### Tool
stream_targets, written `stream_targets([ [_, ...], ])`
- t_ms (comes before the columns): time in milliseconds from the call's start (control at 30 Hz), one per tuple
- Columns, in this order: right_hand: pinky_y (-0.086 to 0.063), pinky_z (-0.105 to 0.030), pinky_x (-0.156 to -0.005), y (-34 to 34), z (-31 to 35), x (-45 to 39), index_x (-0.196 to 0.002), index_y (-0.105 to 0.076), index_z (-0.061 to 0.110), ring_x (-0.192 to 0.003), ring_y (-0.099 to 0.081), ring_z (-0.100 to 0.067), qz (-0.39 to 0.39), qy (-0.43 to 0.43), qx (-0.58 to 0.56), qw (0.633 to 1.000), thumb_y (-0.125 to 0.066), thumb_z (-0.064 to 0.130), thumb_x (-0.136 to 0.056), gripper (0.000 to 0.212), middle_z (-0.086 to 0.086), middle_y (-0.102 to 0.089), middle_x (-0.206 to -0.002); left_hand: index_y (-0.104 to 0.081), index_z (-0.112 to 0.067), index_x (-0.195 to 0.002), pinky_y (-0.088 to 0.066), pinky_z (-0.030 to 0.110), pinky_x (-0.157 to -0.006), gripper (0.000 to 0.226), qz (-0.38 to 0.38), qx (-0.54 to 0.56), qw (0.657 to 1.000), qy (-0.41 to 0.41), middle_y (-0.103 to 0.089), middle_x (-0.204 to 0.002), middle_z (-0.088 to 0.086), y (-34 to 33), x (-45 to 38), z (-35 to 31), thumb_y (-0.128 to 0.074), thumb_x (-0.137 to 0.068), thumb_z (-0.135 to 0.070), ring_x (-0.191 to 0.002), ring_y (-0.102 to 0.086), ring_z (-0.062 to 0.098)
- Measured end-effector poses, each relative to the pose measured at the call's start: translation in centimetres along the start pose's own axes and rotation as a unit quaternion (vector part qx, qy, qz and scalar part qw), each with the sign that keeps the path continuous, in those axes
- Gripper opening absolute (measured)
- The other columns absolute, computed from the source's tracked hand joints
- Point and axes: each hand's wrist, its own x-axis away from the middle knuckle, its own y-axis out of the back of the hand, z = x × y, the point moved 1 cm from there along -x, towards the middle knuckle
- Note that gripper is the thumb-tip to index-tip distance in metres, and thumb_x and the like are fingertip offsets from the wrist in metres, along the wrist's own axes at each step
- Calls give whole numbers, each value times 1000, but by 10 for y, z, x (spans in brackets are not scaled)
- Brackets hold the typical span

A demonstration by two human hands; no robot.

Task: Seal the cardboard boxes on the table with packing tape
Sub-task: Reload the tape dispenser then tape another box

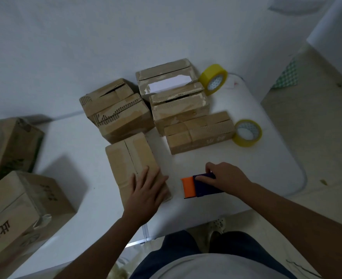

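Head view: tape dispenser point(201, 185) half-hidden.

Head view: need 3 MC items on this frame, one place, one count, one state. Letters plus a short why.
1. Where is the left hand?
A. on the nearest box
B. on a tape roll
C. off the table

2. How many yellow tape rolls are on the table?
A. one
B. two
C. four

3. What is the right hand doing?
A. resting open on the table
B. gripping the tape dispenser
C. lifting a box

Key:
1 A, its fingers lie flat on that box's top.
2 B, one roll stands by the far boxes and one roll lies beside the right box.
3 B, its fingers curl round the purple and orange dispenser.
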Motion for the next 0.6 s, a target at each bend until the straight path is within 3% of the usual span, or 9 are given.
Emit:
stream_targets([
  [133, -36, -26, -57, 14, 6, -7, -107, -50, 21, -71, -55, -17, 30, 26, 0, 999, -46, 64, -91, 46, 2, -59, -79, -55, -33, -127, -22, 58, -115, 36, -41, 38, 998, -27, -46, -141, -2, 4, -6, -4, -37, -100, -47, -142, -30, 27],
  [267, -37, -29, -65, 21, 14, -5, -113, -49, 20, -79, -59, -23, 31, 59, 55, 996, -47, 51, -94, 36, -5, -66, -95, -58, -37, -120, -20, 55, -116, 31, -60, 52, 996, -28, -46, -140, -6, -2, -6, -1, -38, -100, -49, -143, -31, 25],
  [600, -38, -29, -61, 2, 39, -5, -109, -53, 14, -84, -63, -25, 1, 33, 112, 993, -43, 57, -95, 46, -7, -64, -99, -61, -37, -118, -25, 58, -114, 34, -57, 26, 998, -27, -47, -140, -4, -3, -6, -3, -38, -99, -51, -141, -33, 28],
])
